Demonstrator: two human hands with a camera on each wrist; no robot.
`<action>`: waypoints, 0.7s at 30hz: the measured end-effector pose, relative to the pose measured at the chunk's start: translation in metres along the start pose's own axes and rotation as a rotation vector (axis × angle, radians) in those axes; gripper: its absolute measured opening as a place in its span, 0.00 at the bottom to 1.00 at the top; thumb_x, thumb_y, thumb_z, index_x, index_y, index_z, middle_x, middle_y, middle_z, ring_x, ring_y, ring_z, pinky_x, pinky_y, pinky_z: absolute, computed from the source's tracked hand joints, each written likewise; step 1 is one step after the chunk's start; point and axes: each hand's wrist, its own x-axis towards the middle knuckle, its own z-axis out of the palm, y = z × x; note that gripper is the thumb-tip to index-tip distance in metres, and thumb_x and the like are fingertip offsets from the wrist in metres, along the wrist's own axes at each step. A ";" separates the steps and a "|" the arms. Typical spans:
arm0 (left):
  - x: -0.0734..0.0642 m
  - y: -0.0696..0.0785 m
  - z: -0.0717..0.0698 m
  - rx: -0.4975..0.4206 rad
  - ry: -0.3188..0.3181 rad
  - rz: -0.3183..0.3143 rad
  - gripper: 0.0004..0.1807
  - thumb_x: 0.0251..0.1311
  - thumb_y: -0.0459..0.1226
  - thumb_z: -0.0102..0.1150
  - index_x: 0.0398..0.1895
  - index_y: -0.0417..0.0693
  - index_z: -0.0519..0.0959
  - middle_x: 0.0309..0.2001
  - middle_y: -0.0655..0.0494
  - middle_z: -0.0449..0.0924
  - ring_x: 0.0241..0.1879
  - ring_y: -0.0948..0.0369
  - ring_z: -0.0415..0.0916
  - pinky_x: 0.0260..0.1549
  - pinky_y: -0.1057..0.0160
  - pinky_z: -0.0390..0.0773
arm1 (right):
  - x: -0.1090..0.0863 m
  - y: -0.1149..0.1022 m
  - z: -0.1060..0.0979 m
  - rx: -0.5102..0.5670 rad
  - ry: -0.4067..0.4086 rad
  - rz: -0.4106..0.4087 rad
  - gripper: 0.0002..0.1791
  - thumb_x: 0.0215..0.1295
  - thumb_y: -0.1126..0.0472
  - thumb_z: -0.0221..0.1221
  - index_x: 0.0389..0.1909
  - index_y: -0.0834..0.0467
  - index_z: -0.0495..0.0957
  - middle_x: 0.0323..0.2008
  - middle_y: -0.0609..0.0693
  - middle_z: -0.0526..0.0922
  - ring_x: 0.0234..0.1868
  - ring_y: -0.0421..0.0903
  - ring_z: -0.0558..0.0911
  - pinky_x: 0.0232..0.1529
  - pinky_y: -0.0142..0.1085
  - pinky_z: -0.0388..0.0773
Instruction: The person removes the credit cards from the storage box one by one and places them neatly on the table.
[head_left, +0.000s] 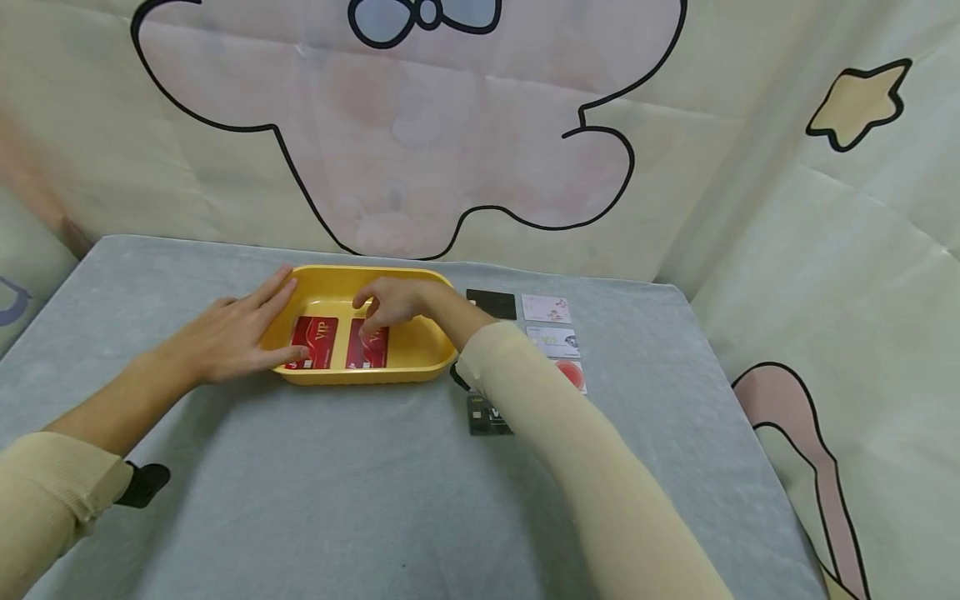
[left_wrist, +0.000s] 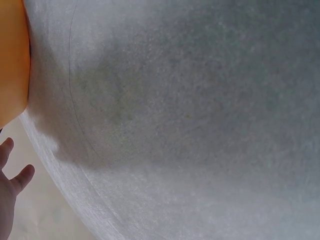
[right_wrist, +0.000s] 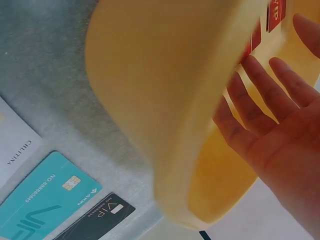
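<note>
A yellow tray (head_left: 408, 374) holds two red VIP cards, a left card (head_left: 318, 337) and a right card (head_left: 362, 352), side by side on its floor. My left hand (head_left: 238, 335) rests along the tray's left end, fingers spread, with the thumb over the front rim by the left card. Over the right card is my right hand (head_left: 397, 302), partly covering it. The right wrist view shows the fingers (right_wrist: 267, 92) loosely bent and apart, fingertips close to a red card, nothing held. Only fingertips of the left hand (left_wrist: 7, 200) show at the left wrist view's edge.
Right of the tray lie more cards: a black card (head_left: 495, 303), a pale pink card (head_left: 546, 308), a white card (head_left: 553, 341) and a dark VIP card (head_left: 487, 417). A teal VIP card (right_wrist: 47, 202) is hidden behind my right forearm in the head view. Grey cloth (head_left: 337, 500) covers the table.
</note>
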 end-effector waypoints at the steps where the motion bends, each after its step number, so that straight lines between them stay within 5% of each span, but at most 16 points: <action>1: 0.000 0.000 0.000 -0.001 0.002 0.000 0.56 0.61 0.65 0.52 0.79 0.37 0.45 0.80 0.42 0.34 0.66 0.34 0.63 0.58 0.29 0.63 | 0.000 0.000 0.000 0.003 0.002 0.002 0.31 0.68 0.56 0.61 0.69 0.60 0.67 0.62 0.55 0.74 0.57 0.46 0.74 0.57 0.31 0.74; 21: 0.001 0.002 -0.001 -0.007 -0.013 -0.016 0.56 0.61 0.65 0.52 0.79 0.38 0.43 0.80 0.41 0.33 0.67 0.33 0.61 0.58 0.28 0.62 | -0.001 0.002 0.008 0.030 0.004 -0.030 0.28 0.68 0.56 0.61 0.66 0.61 0.70 0.60 0.55 0.77 0.55 0.44 0.75 0.54 0.28 0.72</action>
